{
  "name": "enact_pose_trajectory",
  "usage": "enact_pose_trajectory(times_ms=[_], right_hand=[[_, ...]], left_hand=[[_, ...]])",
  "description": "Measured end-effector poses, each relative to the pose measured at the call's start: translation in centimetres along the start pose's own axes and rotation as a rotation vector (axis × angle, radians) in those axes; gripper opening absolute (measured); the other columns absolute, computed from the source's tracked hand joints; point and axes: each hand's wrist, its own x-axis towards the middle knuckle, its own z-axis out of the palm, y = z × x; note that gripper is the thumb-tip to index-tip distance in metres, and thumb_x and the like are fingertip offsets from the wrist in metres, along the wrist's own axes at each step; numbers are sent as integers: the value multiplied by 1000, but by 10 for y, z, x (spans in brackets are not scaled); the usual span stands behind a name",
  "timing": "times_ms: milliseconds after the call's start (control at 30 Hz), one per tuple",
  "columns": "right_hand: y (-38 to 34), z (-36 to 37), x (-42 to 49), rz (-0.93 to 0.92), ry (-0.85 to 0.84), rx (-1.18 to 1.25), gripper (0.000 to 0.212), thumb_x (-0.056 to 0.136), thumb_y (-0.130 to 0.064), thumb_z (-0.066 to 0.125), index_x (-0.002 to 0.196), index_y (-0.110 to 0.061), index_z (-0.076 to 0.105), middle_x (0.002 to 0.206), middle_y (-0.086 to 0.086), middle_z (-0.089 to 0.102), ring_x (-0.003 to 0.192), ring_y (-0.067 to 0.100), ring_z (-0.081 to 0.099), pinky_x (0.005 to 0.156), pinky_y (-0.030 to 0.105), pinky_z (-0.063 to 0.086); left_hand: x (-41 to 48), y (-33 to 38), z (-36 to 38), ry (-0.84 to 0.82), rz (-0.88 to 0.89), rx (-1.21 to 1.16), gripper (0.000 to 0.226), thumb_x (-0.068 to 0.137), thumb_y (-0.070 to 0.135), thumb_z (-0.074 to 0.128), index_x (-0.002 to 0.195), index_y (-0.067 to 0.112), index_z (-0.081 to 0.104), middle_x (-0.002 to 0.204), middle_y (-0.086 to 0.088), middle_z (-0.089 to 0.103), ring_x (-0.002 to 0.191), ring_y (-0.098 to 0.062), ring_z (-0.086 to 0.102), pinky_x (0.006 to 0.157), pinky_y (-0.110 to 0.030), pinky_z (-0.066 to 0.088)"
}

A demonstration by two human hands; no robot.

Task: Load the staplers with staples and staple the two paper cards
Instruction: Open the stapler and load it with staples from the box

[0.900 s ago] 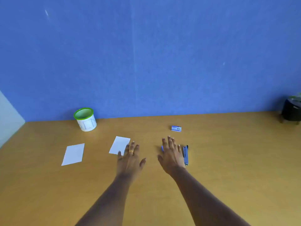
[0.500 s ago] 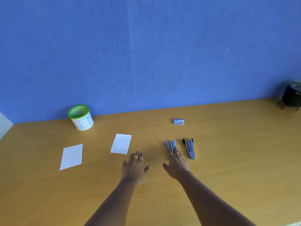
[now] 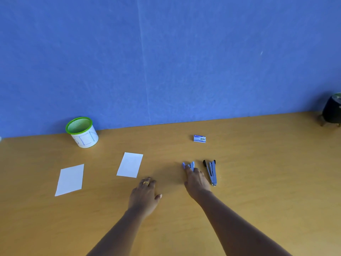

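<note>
Reaching: right grip [image 3: 196, 182] lies over stapler [image 3: 190, 165] on bench [image 3: 267, 191], closure not discernible; left grip [image 3: 144, 193] flat, fingers loose, at its 8 o'clock. Stapler likely light, rigid, hinged; take mid-body. Staple box [image 3: 199, 138] at 1 o'clock.

The right hand [image 3: 196, 182] covers the near end of the blue stapler [image 3: 190, 165].

Plain blue wall [image 3: 166, 52] above a honey-yellow table [image 3: 267, 182]. On the table: white cup [image 3: 85, 138] with green rim and blue lettering, white card [image 3: 70, 179], second white card [image 3: 130, 164], blue stapler [image 3: 190, 165], black-tipped blue stapler [image 3: 211, 171].
</note>
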Motion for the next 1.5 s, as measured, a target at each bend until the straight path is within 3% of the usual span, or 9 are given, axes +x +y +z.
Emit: enact_pose_trajectory(times_ms=[200, 367, 500, 667, 833, 1000, 1167, 1233, 1500], right_hand=[[3, -2, 0, -70, 70, -41, 55, 89, 6, 40, 139, -15, 33, 122, 15, 51, 112, 27, 51, 86, 32, 46], [0, -3, -4, -30, 49, 233, 53, 87, 6, 41, 133, -19, 46, 110, 12, 58, 98, 28, 58, 76, 30, 47], [-9, -5, -12, -13, 33, 422, 46, 87, -4, 51, 130, -22, 51, 112, 10, 63, 97, 27, 60, 71, 23, 45], [-23, -12, -24, -47, 72, 592, 39, 85, -15, 61, 123, -17, 52, 103, 8, 66, 83, 26, 65, 66, 28, 50], [-37, -16, -35, -146, 194, 615, 35, 81, -16, 62, 116, -18, 54, 97, 0, 69, 81, 19, 64, 70, 24, 46], [-47, -17, -50, -260, 241, 626, 38, 80, -13, 57, 117, -19, 51, 99, 1, 67, 85, 19, 63, 70, 27, 51], [-46, -34, -53, -319, 192, 668, 44, 80, -15, 63, 122, -16, 48, 104, 0, 66, 81, 8, 62, 58, 1, 40], [-44, -41, -54, -316, 180, 695, 44, 81, -17, 65, 122, -15, 49, 104, 2, 64, 78, 5, 58, 55, -2, 38], [-50, -56, -54, -299, 189, 718, 40, 87, -30, 58, 125, -21, 47, 99, 0, 62, 70, 13, 59, 65, 25, 46]], left_hand=[[-3, 5, 1, -11, -38, -31, 59, 93, 45, 42, 144, 20, 24, 157, 3, 12, 144, -11, 10, 104, -30, 35], [-8, 12, 1, -58, -72, -133, 62, 93, 45, 44, 146, 19, 23, 157, 3, 12, 145, -12, 10, 107, -32, 33], [-8, 20, -8, -64, -165, -463, 59, 94, 37, 48, 145, 14, 28, 151, -4, 30, 137, -20, 31, 104, -29, 35], [-11, 33, -27, 12, -312, -1012, 42, 94, 29, 53, 131, 10, 47, 131, -10, 55, 115, -23, 55, 78, -22, 38], [-19, 50, -36, 40, -316, -1277, 28, 94, 30, 50, 115, 13, 54, 116, -7, 63, 91, -23, 68, 91, -33, 46], [-22, 63, -49, 220, -381, -1478, 18, 93, 20, 53, 96, 5, 63, 87, -11, 68, 72, -19, 64, 50, -22, 52], [-27, 62, -60, 283, -372, -1594, 22, 96, 14, 46, 89, 3, 64, 76, -10, 65, 68, -22, 63, 42, -20, 49], [-28, 60, -63, 284, -349, -1625, 24, 97, 15, 44, 92, 3, 64, 77, -11, 64, 72, -24, 62, 44, -22, 51], [-33, 62, -74, 268, -269, -1642, 31, 98, 15, 41, 79, 6, 63, 52, -1, 60, 43, -12, 57, 47, -24, 52]])
